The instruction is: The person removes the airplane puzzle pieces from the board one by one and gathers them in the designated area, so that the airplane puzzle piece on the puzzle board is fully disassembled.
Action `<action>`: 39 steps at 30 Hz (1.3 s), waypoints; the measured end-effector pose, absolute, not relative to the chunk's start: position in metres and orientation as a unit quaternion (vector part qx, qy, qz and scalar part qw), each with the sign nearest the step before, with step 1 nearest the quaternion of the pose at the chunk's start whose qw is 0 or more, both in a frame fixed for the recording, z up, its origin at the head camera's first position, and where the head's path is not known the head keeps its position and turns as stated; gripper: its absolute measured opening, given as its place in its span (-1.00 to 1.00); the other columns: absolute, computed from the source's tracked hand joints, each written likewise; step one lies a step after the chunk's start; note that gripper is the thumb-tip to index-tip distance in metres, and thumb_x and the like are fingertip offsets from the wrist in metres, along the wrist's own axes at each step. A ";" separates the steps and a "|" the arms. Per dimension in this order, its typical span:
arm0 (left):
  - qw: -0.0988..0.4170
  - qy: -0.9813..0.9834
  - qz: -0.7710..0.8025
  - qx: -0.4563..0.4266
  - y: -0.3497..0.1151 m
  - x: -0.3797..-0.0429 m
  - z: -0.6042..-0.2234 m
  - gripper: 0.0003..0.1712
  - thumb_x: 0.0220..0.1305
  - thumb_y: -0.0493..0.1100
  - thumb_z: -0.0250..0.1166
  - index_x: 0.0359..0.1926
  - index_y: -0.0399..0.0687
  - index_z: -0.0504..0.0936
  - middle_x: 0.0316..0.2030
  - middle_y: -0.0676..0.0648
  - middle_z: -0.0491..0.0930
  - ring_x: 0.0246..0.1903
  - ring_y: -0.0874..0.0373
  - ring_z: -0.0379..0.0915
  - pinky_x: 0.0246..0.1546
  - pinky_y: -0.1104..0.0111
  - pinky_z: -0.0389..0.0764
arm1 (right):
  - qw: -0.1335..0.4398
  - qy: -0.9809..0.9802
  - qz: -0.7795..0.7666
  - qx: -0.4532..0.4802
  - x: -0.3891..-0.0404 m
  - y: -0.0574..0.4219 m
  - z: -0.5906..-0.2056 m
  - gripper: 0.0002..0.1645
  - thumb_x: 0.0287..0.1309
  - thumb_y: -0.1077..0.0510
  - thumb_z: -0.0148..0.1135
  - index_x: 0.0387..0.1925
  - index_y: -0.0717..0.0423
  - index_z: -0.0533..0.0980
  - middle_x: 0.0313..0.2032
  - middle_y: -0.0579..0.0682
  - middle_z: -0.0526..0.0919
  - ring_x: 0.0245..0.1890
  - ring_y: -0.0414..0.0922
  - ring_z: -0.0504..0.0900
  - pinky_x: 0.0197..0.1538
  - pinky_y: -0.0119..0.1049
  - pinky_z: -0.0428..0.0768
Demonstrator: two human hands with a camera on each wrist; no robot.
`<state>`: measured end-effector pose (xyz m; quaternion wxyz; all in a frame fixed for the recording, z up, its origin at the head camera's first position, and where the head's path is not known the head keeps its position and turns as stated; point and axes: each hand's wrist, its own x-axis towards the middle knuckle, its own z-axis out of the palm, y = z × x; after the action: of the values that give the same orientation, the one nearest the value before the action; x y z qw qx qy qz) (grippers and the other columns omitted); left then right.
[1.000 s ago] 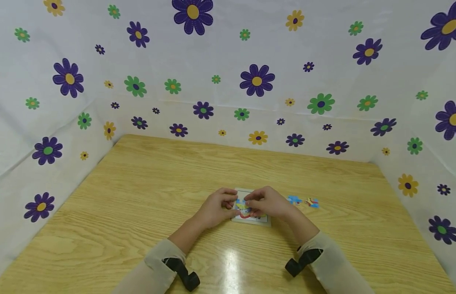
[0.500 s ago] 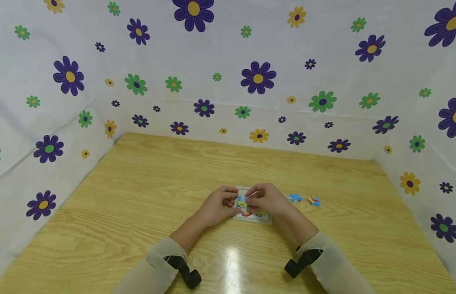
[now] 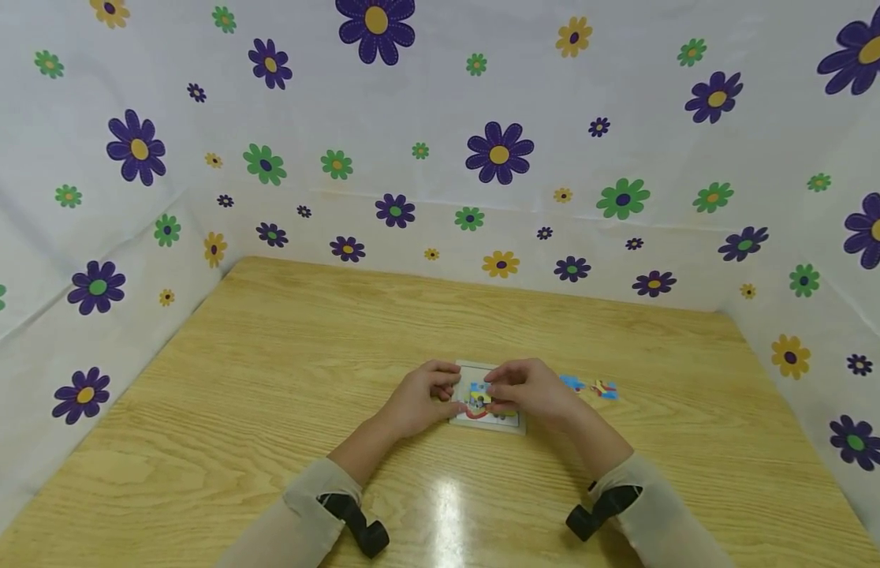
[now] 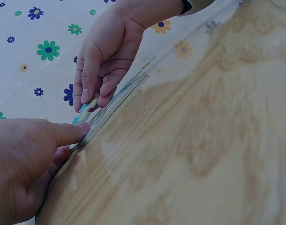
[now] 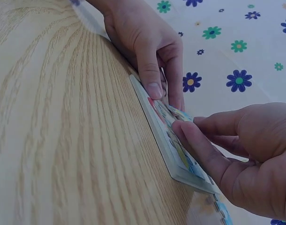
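Note:
A small jigsaw puzzle in a pale frame point(image 3: 488, 427) lies on the table, its lower part showing a red and yellow picture. My left hand point(image 3: 414, 402) grips the frame's left edge, with the thumb point(image 4: 77, 133) on top. Between the thumb and fingers of my right hand point(image 3: 538, 393) is a blue and yellow puzzle piece point(image 3: 479, 393), held over the middle of the puzzle. In the left wrist view this piece point(image 4: 85, 110) looks tilted at the fingertips. The right hand point(image 5: 248, 150) covers part of the puzzle's right side.
Two loose blue puzzle pieces are on the wooden table point(image 3: 305, 339) right of the frame: one point(image 3: 605, 389) with red and yellow, the other point(image 3: 572, 383) partly behind the right hand. A white flowered cloth point(image 3: 440, 110) stands around the back and sides.
My right hand has shifted a little to the right, and the pinched puzzle piece now shows more clearly over the puzzle. The left hand stays on the frame's left edge.

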<state>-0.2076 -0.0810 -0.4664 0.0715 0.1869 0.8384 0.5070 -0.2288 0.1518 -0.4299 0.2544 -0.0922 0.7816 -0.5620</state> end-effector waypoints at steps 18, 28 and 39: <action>0.072 0.838 0.509 0.185 -0.081 -0.208 -0.469 -0.43 0.20 -0.21 0.47 0.20 -0.33 0.57 0.22 -0.13 0.47 -0.13 0.17 0.48 -0.13 0.48 0.59 | 0.244 0.788 -0.558 -0.095 -0.229 0.191 -0.430 -0.59 0.30 0.32 0.26 0.13 0.43 0.50 -0.09 0.22 0.60 -0.18 -0.12 0.73 -0.05 -0.27 0.72; 0.070 0.841 0.505 0.183 -0.081 -0.207 -0.468 -0.43 0.20 -0.20 0.47 0.20 -0.34 0.58 0.23 -0.13 0.46 -0.13 0.17 0.48 -0.14 0.49 0.58 | 0.223 0.788 -0.568 -0.083 -0.225 0.212 -0.431 -0.58 0.30 0.32 0.26 0.14 0.44 0.49 -0.14 0.17 0.64 -0.18 -0.12 0.74 -0.05 -0.29 0.72; 0.069 0.842 0.503 0.185 -0.081 -0.208 -0.468 -0.45 0.19 -0.22 0.47 0.18 -0.35 0.59 0.24 -0.13 0.46 -0.13 0.17 0.48 -0.14 0.50 0.58 | 0.190 0.806 -0.560 -0.038 -0.216 0.226 -0.431 -0.62 0.33 0.26 0.24 0.09 0.43 0.51 -0.15 0.13 0.69 -0.23 -0.16 0.74 -0.11 -0.32 0.73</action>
<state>-0.2075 -0.0808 -0.4685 0.0691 0.1847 0.8417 0.5026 -0.2161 0.2264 -0.4310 0.1900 -0.0376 0.8058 -0.5595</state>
